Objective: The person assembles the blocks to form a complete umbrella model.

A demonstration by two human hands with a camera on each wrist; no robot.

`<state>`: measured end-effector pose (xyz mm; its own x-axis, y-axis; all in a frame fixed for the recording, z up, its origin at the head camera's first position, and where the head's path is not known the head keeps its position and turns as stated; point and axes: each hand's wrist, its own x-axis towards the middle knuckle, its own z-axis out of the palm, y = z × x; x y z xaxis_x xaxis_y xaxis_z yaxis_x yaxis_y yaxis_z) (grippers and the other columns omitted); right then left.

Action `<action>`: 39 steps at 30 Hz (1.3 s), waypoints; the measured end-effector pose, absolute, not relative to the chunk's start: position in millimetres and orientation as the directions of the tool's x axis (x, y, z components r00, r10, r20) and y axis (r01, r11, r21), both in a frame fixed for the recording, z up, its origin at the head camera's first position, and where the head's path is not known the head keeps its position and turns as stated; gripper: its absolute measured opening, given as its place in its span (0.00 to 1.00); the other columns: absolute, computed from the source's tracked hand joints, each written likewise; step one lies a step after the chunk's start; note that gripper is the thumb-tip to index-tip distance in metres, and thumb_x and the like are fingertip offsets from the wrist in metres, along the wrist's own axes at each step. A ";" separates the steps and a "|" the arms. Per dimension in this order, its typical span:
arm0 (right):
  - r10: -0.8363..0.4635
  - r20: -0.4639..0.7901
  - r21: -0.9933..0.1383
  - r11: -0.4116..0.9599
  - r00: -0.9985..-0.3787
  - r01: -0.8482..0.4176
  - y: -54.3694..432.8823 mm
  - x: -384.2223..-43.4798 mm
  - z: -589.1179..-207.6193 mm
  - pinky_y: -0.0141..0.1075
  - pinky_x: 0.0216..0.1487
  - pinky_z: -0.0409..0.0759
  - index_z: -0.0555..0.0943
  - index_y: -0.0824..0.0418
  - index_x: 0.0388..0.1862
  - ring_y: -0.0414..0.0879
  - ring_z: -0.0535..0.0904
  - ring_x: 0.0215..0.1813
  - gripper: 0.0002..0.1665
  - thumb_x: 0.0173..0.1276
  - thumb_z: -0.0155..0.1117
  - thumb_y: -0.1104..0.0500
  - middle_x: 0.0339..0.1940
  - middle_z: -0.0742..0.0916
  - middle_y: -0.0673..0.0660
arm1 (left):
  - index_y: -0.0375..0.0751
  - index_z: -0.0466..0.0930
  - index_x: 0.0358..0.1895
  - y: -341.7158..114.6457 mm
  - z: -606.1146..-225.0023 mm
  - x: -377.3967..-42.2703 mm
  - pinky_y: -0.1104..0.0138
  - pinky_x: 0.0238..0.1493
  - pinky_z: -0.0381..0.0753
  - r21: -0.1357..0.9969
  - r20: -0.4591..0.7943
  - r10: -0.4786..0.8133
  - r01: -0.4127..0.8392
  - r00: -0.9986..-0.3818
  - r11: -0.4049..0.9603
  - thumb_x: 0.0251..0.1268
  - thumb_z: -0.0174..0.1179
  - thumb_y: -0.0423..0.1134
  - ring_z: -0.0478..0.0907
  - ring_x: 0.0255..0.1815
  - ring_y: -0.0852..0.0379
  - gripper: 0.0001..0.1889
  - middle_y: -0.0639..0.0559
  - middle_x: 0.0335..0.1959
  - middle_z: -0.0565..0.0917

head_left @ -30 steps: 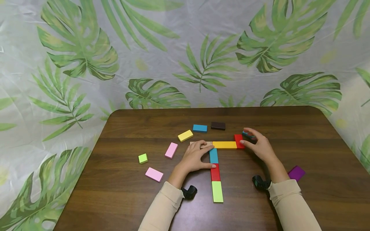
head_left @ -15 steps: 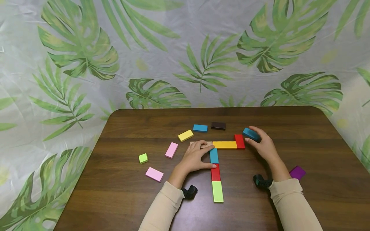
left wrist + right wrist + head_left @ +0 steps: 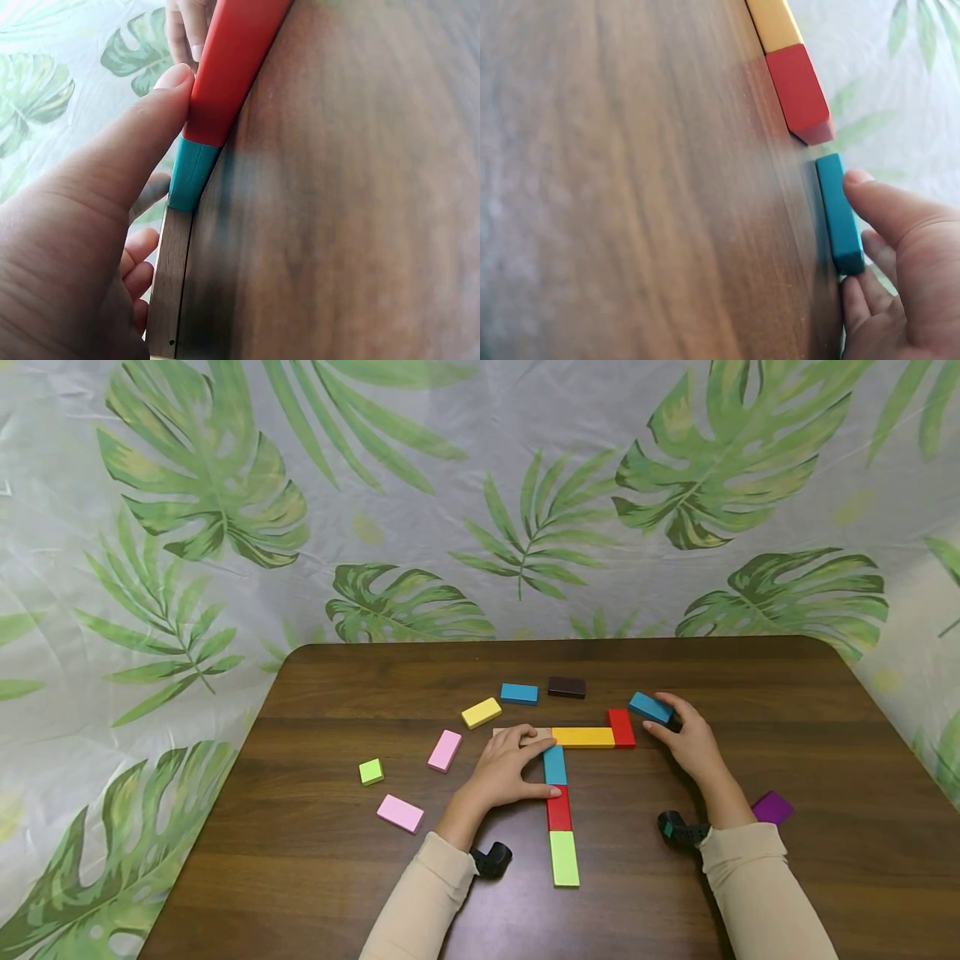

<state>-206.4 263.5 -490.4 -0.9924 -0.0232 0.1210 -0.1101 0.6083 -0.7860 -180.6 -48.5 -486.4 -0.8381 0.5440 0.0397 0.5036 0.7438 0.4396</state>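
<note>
My left hand (image 3: 502, 770) rests over the bend of a line of flat blocks. Its thumb touches the red block (image 3: 558, 810), and its fingers lie over the plain wooden block (image 3: 172, 262), partly hiding it. Between these two sits a teal block (image 3: 554, 764). Over at the right, my right hand (image 3: 693, 747) is spread loosely around a loose blue block (image 3: 650, 707), thumb on the near side and fingers by its right end. Whether every fingertip touches it I cannot tell. A short gap separates this block from the upright red block (image 3: 799, 86).
A yellow-orange block (image 3: 582, 737) joins the row's top, and a lime block (image 3: 564, 858) ends its stem. Loose pieces lie around: blue (image 3: 519, 694), dark brown (image 3: 566, 687), yellow (image 3: 481, 712), pink (image 3: 445, 751), another pink (image 3: 401, 812), a green cube (image 3: 371, 772), purple (image 3: 772, 808).
My right hand has drawn back a little to the right, its thumb leaving the red block and its fingers uncovering the blue block. The left hand has stayed in place.
</note>
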 end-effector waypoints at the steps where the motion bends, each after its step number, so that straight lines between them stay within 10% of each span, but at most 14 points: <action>1: -0.019 0.113 -0.787 0.608 -0.993 -0.101 263.7 -206.7 -490.6 0.60 0.53 0.60 0.62 0.66 0.64 0.69 0.61 0.58 0.34 0.64 0.59 0.53 0.62 0.65 0.72 | 0.63 0.62 0.65 -48.6 -486.3 -180.3 0.52 0.63 0.47 0.441 0.039 0.544 0.503 -0.838 0.743 0.44 0.58 0.68 0.50 0.64 0.56 0.40 0.53 0.63 0.59; 39: 0.078 0.161 -0.745 0.664 -0.984 -0.069 254.5 -209.7 -481.9 0.52 0.47 0.69 0.69 0.71 0.57 0.62 0.70 0.47 0.24 0.66 0.55 0.58 0.49 0.71 0.71 | 0.63 0.61 0.65 -48.6 -484.7 -179.7 0.51 0.63 0.47 0.441 0.027 0.547 0.501 -0.837 0.745 0.43 0.57 0.69 0.50 0.64 0.57 0.41 0.53 0.62 0.59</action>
